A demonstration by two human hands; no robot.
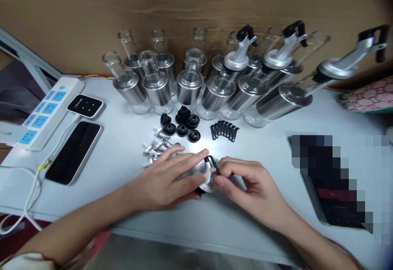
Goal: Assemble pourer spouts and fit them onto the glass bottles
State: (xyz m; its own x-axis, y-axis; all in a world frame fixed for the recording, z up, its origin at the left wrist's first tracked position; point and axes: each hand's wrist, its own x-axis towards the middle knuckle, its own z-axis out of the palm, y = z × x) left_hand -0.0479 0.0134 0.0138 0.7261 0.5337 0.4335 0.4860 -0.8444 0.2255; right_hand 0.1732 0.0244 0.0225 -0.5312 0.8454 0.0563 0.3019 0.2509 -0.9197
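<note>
My left hand (167, 178) and my right hand (245, 184) meet at the table's near middle, both gripping one silver pourer cap (206, 176). The left fingers wrap its round body; the right thumb and forefinger pinch a small black lever piece (212, 164) at its top. Just behind the hands lie several silver spouts (158, 147), black rubber stoppers (182, 124) and a row of small black lever parts (224, 130).
Several glass-and-steel bottles (190, 83) stand along the back; three on the right carry fitted pourers (241, 55). A power strip (46, 112), a small black device (86, 106) and a phone (75, 151) lie at left. A blurred flat object (337, 184) lies at right.
</note>
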